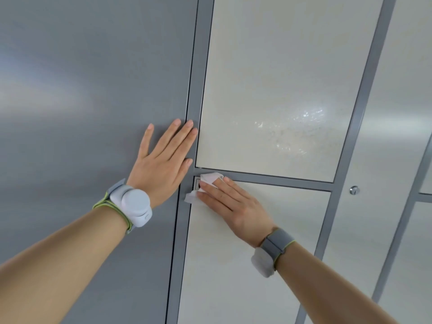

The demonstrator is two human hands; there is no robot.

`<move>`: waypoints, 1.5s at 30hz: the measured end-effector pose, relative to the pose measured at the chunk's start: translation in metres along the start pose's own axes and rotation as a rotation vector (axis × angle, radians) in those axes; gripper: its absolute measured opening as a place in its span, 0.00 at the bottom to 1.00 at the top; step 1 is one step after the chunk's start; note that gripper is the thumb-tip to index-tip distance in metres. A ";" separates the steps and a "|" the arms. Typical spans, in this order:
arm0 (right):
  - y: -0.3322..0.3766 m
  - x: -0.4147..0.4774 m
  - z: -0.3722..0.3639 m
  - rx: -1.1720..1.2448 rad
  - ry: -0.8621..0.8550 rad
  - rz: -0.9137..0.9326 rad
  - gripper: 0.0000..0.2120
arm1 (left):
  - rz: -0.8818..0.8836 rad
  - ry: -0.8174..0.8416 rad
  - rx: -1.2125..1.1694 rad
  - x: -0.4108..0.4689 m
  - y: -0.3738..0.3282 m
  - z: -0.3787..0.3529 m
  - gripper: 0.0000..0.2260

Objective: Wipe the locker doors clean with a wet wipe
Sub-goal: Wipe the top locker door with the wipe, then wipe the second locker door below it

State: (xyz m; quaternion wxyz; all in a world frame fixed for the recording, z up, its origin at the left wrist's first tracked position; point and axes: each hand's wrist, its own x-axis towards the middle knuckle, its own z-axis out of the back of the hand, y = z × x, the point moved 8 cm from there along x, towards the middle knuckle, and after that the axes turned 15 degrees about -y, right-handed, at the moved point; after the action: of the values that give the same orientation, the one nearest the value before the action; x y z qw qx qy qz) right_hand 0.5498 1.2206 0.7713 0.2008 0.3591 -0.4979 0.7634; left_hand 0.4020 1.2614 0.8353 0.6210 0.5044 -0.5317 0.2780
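A white wet wipe lies crumpled against the top left corner of the lower cream locker door. My right hand presses it flat there with straight fingers. The upper cream locker door shows a wet, shiny patch at its lower right. My left hand rests flat with spread fingers on the grey side panel, its fingertips on the grey frame strip.
Grey frame bars run between the doors. A round metal lock sits on the neighbouring cream door at the right. Both wrists wear grey bands with white pods.
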 end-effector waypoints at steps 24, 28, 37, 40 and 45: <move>0.013 -0.025 -0.022 -0.226 -0.014 0.037 0.24 | -0.001 -0.010 -0.039 -0.012 -0.018 -0.002 0.24; 0.028 -0.046 -0.027 -0.211 0.020 0.098 0.24 | 0.021 -0.003 -0.055 -0.013 -0.021 -0.003 0.25; 0.001 -0.035 -0.012 -0.245 -0.051 0.028 0.24 | 0.025 -0.001 -0.033 -0.014 -0.021 -0.002 0.25; -0.012 -0.031 -0.003 -0.254 -0.065 -0.017 0.24 | -0.034 -0.012 -0.011 -0.013 -0.026 -0.001 0.25; -0.006 -0.039 -0.004 -0.265 -0.064 -0.089 0.24 | -0.046 -0.016 -0.057 -0.015 -0.033 -0.003 0.24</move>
State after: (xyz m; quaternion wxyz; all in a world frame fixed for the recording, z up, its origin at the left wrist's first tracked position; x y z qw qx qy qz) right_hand 0.5782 1.2286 0.7443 0.2641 0.3756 -0.5840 0.6694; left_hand 0.4281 1.2563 0.8103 0.6368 0.5009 -0.5328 0.2444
